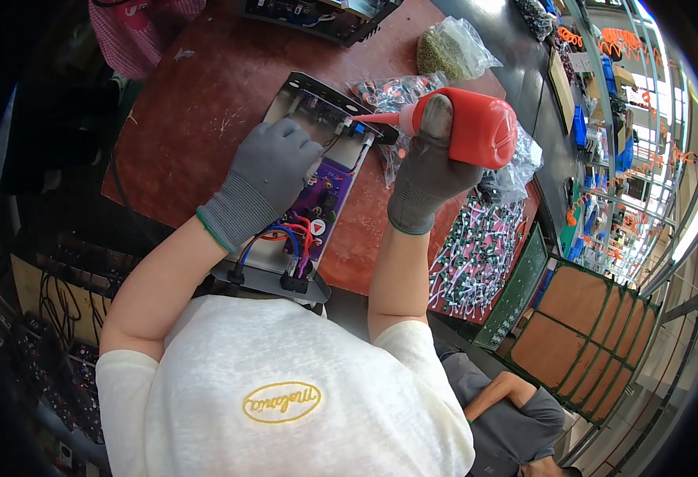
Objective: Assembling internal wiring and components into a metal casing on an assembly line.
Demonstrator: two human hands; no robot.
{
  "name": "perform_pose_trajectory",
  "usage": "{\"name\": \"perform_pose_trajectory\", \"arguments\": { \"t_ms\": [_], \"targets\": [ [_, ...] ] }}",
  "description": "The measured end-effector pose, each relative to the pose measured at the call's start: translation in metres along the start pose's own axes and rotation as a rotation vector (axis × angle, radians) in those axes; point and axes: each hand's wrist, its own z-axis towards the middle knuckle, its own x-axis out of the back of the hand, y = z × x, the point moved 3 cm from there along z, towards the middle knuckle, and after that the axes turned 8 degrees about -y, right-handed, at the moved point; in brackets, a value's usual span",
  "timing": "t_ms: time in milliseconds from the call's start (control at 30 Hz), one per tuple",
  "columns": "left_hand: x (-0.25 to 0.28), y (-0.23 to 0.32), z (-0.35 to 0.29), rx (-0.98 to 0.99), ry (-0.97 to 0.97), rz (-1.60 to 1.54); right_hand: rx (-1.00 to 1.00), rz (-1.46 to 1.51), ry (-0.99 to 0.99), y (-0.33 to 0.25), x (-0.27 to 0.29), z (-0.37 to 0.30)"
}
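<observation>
R hand has its fingers wrapped round the red bottle, thumb up along the side near the neck. Bottle's held approx. on its side, base to the right, so the thin spout points left over the case's far end, tip close to the conns. there; can't tell if it touches. Thumb pos. prob. gives control of aim & squeeze.

Open case lies on the bench lengthwise, right in front of the person, presumably so both hands reach inside w/o stretching. L hand is over its middle, fingers bent, partly covering the purple board; prob. steadying, but can't tell if they grip anything, as the tips are mostly hidden. Wires loop up at the near end, clear of the spout.

Parts bags, e.g. the one just beyond the case's far right corner, and the cable pile sit to the right, prob. for easy reach. Another unit is at the far edge, well apart.
</observation>
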Motion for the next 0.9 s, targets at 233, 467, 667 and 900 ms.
{"name": "perform_pose_trajectory", "arguments": {
  "t_ms": [233, 467, 667, 900],
  "targets": [
    [0.0005, 0.0008, 0.0003, -0.006, -0.001, -0.001, 0.037, -0.018, -0.022, -0.0011, -0.0011, 0.0012],
    [0.0005, -0.0001, -0.0002, -0.003, 0.002, -0.010, 0.039, 0.050, -0.026, -0.0037, -0.0045, 0.0012],
    [0.0013, 0.0009, 0.0003, -0.001, 0.004, -0.011, 0.087, 0.010, -0.016, -0.0049, -0.0053, 0.0012],
    [0.0026, 0.0015, 0.0004, 0.005, -0.012, -0.002, 0.050, 0.020, -0.039, -0.0054, -0.0051, 0.0013]
  ]
}}
